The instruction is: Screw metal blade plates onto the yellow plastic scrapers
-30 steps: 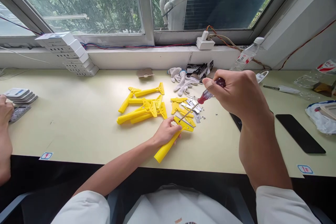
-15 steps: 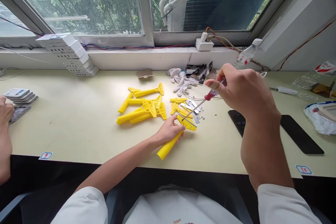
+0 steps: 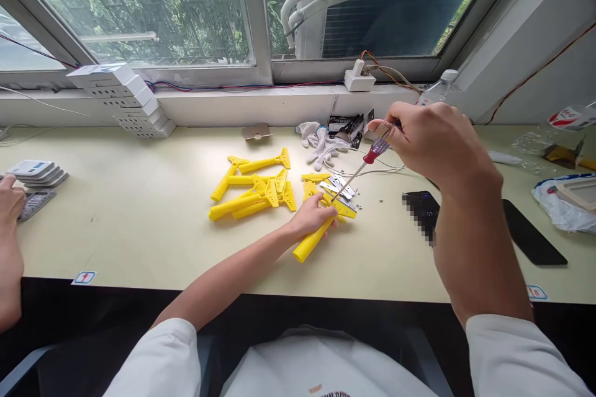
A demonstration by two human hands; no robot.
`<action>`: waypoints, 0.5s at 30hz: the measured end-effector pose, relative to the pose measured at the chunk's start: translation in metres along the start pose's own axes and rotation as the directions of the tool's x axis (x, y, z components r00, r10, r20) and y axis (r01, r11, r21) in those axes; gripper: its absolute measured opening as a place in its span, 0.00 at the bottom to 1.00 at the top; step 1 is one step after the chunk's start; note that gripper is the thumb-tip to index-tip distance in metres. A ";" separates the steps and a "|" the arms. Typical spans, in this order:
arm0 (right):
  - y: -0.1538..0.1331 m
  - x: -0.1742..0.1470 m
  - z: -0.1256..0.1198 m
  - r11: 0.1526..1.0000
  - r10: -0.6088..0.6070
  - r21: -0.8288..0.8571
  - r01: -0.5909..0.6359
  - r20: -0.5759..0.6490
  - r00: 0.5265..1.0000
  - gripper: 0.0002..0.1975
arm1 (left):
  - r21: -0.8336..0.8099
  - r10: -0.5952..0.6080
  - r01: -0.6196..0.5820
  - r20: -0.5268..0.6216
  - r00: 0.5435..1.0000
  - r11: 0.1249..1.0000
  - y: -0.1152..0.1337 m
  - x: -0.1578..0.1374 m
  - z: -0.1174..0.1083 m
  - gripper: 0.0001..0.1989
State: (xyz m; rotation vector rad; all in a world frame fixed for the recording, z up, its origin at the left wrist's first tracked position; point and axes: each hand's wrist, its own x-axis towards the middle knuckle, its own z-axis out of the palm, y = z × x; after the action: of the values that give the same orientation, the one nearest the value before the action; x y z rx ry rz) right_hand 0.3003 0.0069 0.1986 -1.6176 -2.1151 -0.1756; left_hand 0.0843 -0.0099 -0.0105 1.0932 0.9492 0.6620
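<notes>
My left hand [image 3: 314, 216] is closed around a yellow scraper [image 3: 311, 244] near its head, the handle slanting down toward the table's front. A metal blade shows along the far side of that head. Raised to the right, my right hand [image 3: 431, 139] grips a screwdriver [image 3: 375, 150] with a clear purple and red handle. Its tip meets the scraper head beside my left fingers. Just beyond the head lie loose metal blades [image 3: 339, 186], yellow plastic head pieces [image 3: 315, 177] and small screws [image 3: 358, 206]. Several yellow scrapers [image 3: 244, 203] are heaped to the left.
White gloves [image 3: 319, 144], a coiled cable [image 3: 367, 167] and black packets [image 3: 347, 127] lie at the back. Two dark phone-like slabs, one a black slab [image 3: 533, 232], rest at right. At far left, another person's hand [image 3: 10, 198] is beside stacked white devices [image 3: 37, 172].
The held scraper and my left hand have shifted slightly right and away from me. The screwdriver still touches the scraper head, its handle slightly higher in view.
</notes>
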 end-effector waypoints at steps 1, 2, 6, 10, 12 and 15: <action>0.001 0.002 -0.004 0.995 -0.089 0.054 0.086 0.050 0.995 0.12 | 0.005 -0.003 0.003 -0.004 1.000 1.000 0.001 0.001 0.001 0.21; 0.002 0.003 -0.008 0.978 -0.177 0.125 0.164 0.102 0.979 0.08 | 0.011 -0.002 0.002 -0.005 1.000 1.000 0.002 0.002 0.002 0.22; 0.007 0.005 -0.019 0.983 -0.104 0.168 0.076 0.170 0.980 0.09 | 0.047 0.001 -0.001 0.013 1.000 0.999 0.007 0.013 0.011 0.22; 0.015 0.005 -0.014 0.986 0.168 -0.003 -0.168 -0.015 0.986 0.15 | 0.046 0.011 -0.012 0.025 1.000 0.999 0.011 0.024 0.019 0.23; 0.020 0.004 -0.012 0.993 0.026 0.112 -0.030 0.037 0.999 0.07 | 0.035 0.019 -0.020 0.025 1.000 0.999 0.011 0.027 0.021 0.21; 0.026 0.003 -0.013 0.938 -0.127 0.339 0.072 0.142 0.982 0.06 | 0.019 0.015 -0.015 0.026 1.000 1.000 0.011 0.031 0.021 0.20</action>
State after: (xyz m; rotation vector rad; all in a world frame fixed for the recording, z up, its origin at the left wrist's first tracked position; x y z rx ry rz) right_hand 0.3281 0.0122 0.2064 -1.3644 -2.2053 0.2784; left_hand 0.1174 0.0105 -0.0064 1.1240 0.9274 0.6509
